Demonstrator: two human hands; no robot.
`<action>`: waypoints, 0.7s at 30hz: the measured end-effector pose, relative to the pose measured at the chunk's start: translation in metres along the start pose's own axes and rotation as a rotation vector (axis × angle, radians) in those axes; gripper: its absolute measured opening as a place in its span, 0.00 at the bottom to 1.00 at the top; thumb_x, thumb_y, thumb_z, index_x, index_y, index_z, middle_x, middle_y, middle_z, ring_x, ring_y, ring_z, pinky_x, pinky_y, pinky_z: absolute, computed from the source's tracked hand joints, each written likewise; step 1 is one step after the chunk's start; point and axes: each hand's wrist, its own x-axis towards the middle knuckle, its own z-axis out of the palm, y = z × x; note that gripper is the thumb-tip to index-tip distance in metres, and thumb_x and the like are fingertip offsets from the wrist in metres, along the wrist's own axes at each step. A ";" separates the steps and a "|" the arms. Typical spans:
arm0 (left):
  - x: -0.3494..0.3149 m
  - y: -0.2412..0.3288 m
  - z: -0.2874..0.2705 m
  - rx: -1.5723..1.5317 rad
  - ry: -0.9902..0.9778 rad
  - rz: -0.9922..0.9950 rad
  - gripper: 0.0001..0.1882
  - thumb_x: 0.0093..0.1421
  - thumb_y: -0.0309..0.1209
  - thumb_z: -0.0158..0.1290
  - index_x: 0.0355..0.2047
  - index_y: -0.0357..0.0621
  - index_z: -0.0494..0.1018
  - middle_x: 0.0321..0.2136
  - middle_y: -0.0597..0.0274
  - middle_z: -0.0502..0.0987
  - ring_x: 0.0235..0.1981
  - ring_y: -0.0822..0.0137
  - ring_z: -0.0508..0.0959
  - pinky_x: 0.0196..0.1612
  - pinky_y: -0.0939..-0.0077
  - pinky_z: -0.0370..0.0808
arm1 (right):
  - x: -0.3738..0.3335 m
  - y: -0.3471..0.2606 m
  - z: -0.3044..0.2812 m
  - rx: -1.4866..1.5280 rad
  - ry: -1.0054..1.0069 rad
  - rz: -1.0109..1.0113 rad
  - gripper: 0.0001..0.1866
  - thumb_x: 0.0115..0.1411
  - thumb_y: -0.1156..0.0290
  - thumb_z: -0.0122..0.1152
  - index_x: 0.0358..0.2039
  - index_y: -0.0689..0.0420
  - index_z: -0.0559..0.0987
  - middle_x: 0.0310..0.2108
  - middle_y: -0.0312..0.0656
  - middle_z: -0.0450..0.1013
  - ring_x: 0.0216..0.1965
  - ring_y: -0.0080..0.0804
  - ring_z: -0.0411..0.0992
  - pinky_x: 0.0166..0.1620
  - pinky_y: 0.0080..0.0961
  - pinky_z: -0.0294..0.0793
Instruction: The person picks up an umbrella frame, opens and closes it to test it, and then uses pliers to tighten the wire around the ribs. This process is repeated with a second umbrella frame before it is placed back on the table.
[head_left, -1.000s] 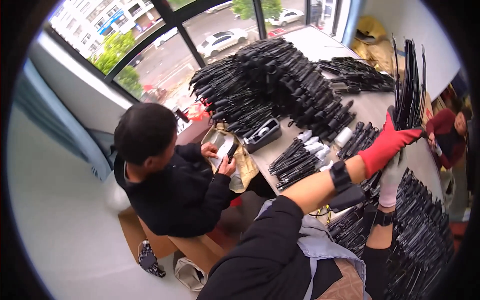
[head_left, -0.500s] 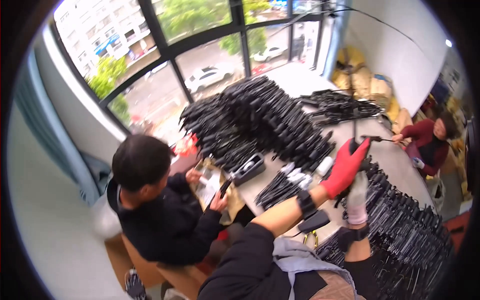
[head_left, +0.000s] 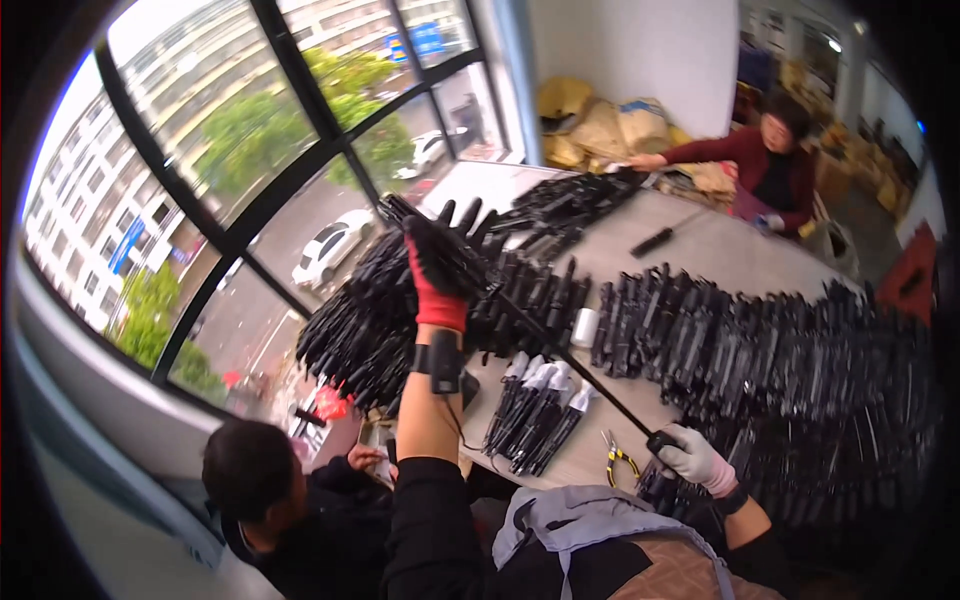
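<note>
A black umbrella frame slants across in front of me, its shaft drawn out long and its ribs gathered into a bundle at the upper end. My left hand, in a red glove with a black palm, is raised at that bundle. Its fingers are stretched out and apart, the palm against the ribs. Lower right, my right hand, in a whitish glove, is closed round the handle. Below the shaft lie several black umbrella frames with white-wrapped ends. Pliers with yellow-and-black grips rest beside my right hand.
A heap of black umbrella frames lies by the window; long rows of more cover the table's right. A loose black piece lies on the far tabletop. One person sits at left, another across the table.
The view has swung rightward. The umbrella frame, upright with ribs spread overhead before, now slants with ribs gathered. My hands have moved far apart. The person across now reaches to the far pile.
</note>
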 end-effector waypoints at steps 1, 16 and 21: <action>0.005 -0.003 0.020 -0.097 0.162 0.020 0.35 0.61 0.61 0.46 0.53 0.40 0.67 0.33 0.61 0.74 0.28 0.71 0.69 0.38 0.67 0.71 | -0.007 0.002 0.004 0.011 0.042 0.009 0.13 0.67 0.65 0.48 0.40 0.63 0.72 0.19 0.35 0.67 0.15 0.18 0.62 0.17 0.17 0.58; -0.035 -0.136 0.057 -0.003 0.089 -0.333 0.09 0.58 0.35 0.56 0.31 0.45 0.71 0.20 0.64 0.71 0.24 0.68 0.76 0.25 0.71 0.74 | 0.101 -0.063 0.013 0.219 0.328 -0.152 0.18 0.69 0.57 0.43 0.36 0.61 0.70 0.22 0.36 0.65 0.18 0.19 0.61 0.18 0.17 0.55; -0.036 -0.130 0.064 0.025 0.006 -0.387 0.09 0.59 0.34 0.57 0.33 0.44 0.70 0.24 0.62 0.74 0.25 0.69 0.77 0.25 0.73 0.74 | 0.110 -0.028 0.024 0.300 0.330 -0.137 0.17 0.69 0.60 0.45 0.44 0.63 0.72 0.21 0.34 0.65 0.18 0.18 0.61 0.20 0.16 0.58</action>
